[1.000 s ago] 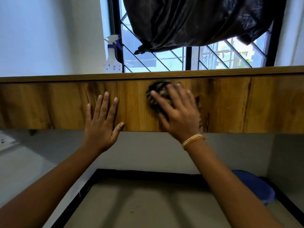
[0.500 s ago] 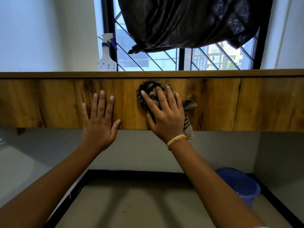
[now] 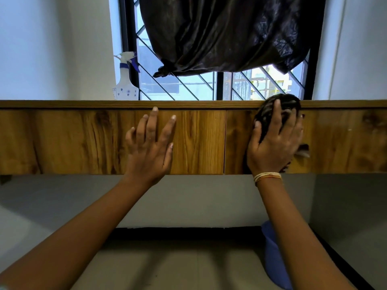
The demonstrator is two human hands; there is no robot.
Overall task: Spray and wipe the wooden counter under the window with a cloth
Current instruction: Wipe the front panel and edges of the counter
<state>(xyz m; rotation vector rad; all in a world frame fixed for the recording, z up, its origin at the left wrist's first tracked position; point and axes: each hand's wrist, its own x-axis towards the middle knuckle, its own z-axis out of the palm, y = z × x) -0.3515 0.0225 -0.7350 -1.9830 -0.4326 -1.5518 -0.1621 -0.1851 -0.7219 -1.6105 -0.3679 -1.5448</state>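
I see the wooden table (image 3: 199,141) running straight across the view from left to right, its long axis level, its front face turned toward me and its thin top edge just under the window (image 3: 188,84). White walls stand on both sides of the window, and a dark sheet (image 3: 226,34) hangs bunched over most of the glass, its lower edge knotted at the left. Below the table a pale grey wall drops to a beige floor with a dark border, and part of a blue tub (image 3: 272,258) shows behind my right forearm.

My left hand (image 3: 149,147) lies flat and released on the wood, fingers spread and pointing up. My right hand (image 3: 274,143) presses the dark striped cloth (image 3: 278,105) against the front face near the top edge, fingers splayed over it; the cloth bulges above the fingertips and a corner sticks out to the right. A thread band (image 3: 267,176) circles that wrist.

The white spray bottle (image 3: 125,84) stands upright on the table top at the window's left side, nozzle pointing right.
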